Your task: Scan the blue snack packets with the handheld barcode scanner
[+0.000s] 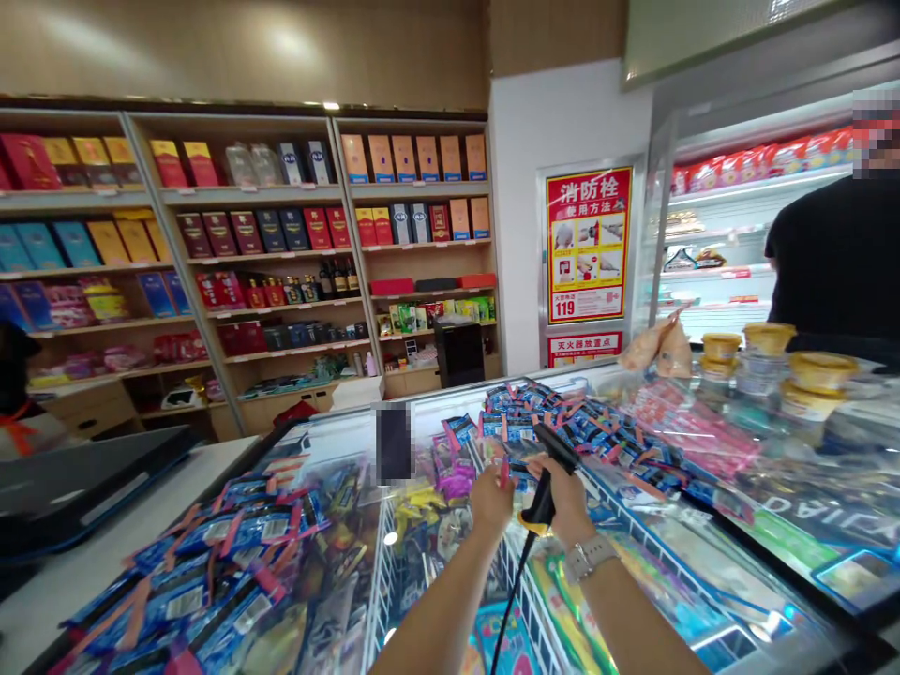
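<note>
My right hand (568, 502), with a watch (589, 557) on its wrist, is wrapped round the handle of a black and yellow barcode scanner (557, 448). A black cable (517, 586) runs down from the scanner. Beside it, my left hand (492, 499) is closed on a small blue and pink packet (517, 465), mostly hidden by the fingers. Both hands are over the glass top of a chest freezer (348, 436). A heap of similar blue packets (583, 417) lies just beyond my hands. Another heap of blue packets (203, 572) spreads over the glass at the left.
Yellow-lidded tubs (819, 384) and pink packages (693, 422) stand at the right. A black device (91, 478) rests on the left counter. Shelves of boxes (246, 234) line the back wall. A person in black (836, 253) stands at the right, near a lit display fridge.
</note>
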`<state>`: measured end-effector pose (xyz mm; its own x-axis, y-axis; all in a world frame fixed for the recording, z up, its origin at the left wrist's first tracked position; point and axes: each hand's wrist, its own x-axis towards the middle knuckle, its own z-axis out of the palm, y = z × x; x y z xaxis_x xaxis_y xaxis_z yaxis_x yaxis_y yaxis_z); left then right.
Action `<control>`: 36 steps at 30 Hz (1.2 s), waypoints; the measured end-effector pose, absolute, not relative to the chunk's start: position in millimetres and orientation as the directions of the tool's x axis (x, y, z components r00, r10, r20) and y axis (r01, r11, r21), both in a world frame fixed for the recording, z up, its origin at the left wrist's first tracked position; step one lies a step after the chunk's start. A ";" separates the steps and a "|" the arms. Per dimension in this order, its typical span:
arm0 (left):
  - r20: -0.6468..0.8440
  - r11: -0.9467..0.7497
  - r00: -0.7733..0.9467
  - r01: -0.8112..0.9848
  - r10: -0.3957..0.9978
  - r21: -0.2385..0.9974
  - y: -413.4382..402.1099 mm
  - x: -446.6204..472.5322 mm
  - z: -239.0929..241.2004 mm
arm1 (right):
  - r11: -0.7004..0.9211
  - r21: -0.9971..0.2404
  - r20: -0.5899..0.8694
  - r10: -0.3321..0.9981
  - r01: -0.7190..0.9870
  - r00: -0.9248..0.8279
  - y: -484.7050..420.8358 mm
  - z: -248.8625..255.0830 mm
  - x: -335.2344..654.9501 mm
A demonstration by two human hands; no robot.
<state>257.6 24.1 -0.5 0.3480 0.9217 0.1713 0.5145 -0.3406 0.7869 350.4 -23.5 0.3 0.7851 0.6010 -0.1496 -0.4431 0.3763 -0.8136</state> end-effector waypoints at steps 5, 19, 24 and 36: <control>0.167 -0.213 0.340 0.103 0.925 0.972 51.8 158.1 -9.7 | 0.207 -0.798 -0.249 0.742 -0.566 0.622 -29.7 7.5 297.6; 0.110 -0.130 -0.076 -0.366 0.991 0.921 70.3 61.4 -17.7 | -0.048 -0.934 -0.128 0.970 -0.354 0.206 -38.6 19.9 209.1; 0.126 -0.134 -0.045 -0.326 0.991 0.936 66.8 60.1 -14.6 | -0.029 -0.998 -0.019 0.981 0.047 0.192 -55.2 26.9 209.2; 0.128 -0.130 -0.026 -0.306 0.991 0.943 64.6 59.6 -15.2 | -0.027 -0.976 0.028 0.969 0.218 0.245 -62.8 30.9 214.5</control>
<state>59.6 64.6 -15.2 -0.0258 0.9914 0.1279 -0.3063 -0.1297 0.9430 214.5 -62.8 30.9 0.2450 0.9691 0.0282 0.2183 -0.0268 -0.9755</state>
